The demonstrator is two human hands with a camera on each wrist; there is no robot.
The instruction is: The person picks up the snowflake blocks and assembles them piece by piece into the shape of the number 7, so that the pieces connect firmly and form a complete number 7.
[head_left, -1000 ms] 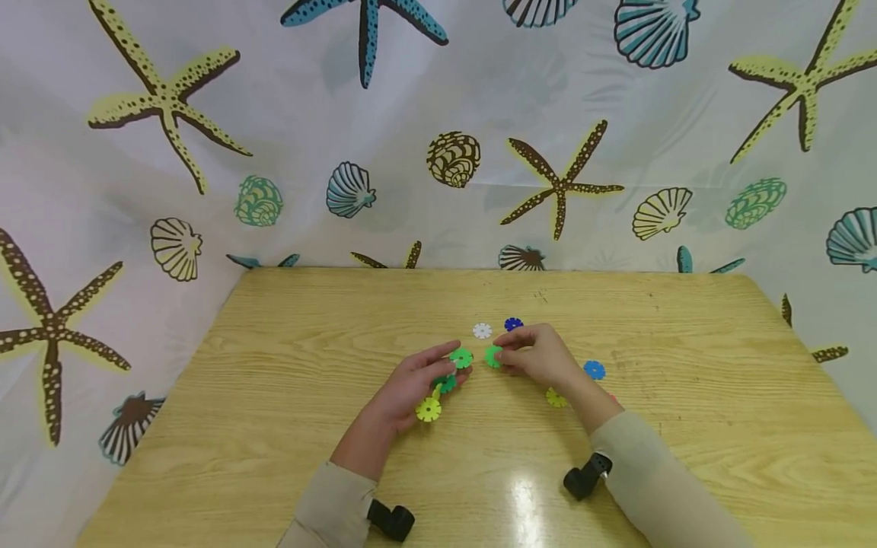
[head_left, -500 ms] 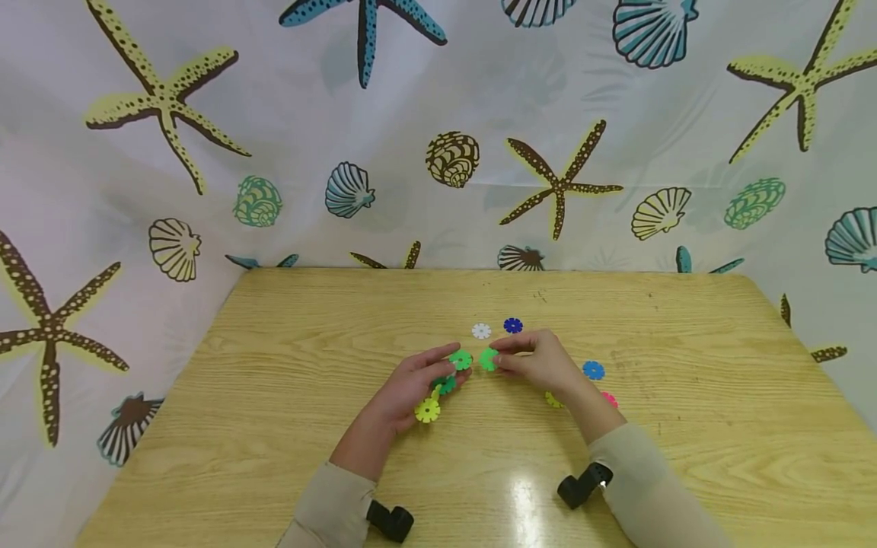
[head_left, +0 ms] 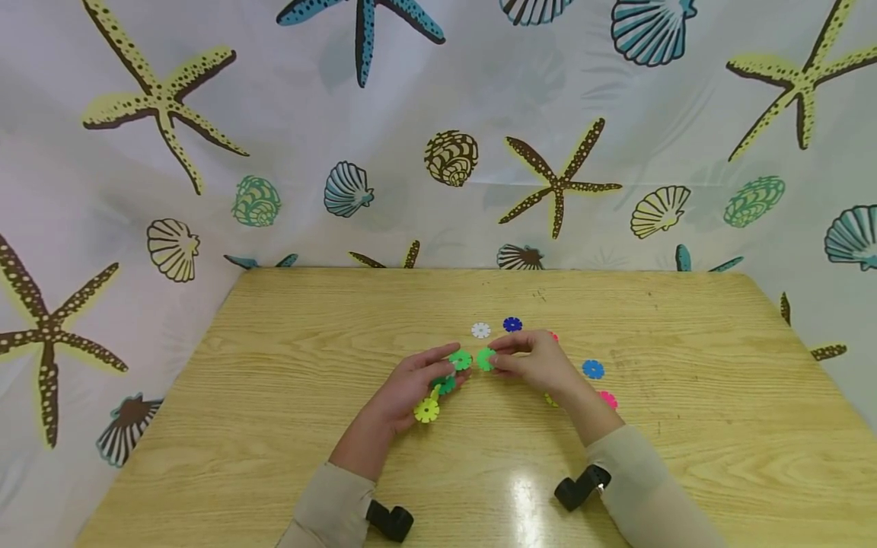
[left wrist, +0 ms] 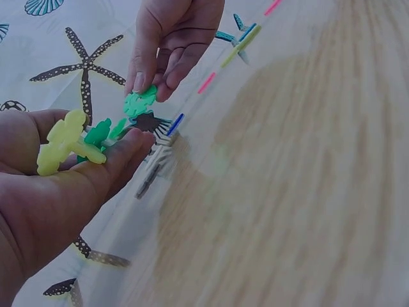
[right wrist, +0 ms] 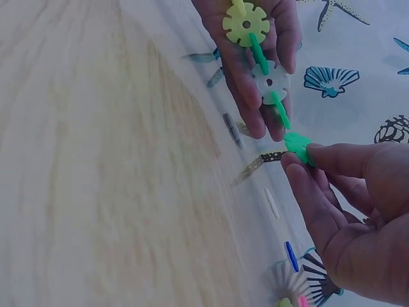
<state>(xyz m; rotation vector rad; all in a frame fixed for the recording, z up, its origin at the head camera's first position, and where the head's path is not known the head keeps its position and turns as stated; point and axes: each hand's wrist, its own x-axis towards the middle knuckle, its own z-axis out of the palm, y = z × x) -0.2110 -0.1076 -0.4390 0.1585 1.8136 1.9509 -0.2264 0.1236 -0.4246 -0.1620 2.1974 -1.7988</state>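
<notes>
My left hand (head_left: 411, 390) holds a short chain of notched plastic discs, linked edge to edge. A yellow disc (head_left: 427, 411) hangs at the near end, and a bright green disc (head_left: 461, 359) stands at the far end. Between them the right wrist view shows a whitish disc (right wrist: 271, 82) resting along the left fingers. My right hand (head_left: 541, 364) pinches a loose green disc (head_left: 486, 359) between thumb and fingertips. This loose disc is just right of the chain's green end, with a narrow gap between them in the head view.
On the wooden table (head_left: 308, 327) lie a white disc (head_left: 481, 330) and a dark blue disc (head_left: 512, 325) beyond the hands. A blue disc (head_left: 593, 369) and a pink disc (head_left: 607, 400) lie right of the right arm. A patterned cloth (head_left: 397, 106) stands behind the table.
My right hand has moved slightly left, bringing its green disc closer to the chain. The pink disc beside the forearm has come into fuller view. My left hand has stayed nearly still.
</notes>
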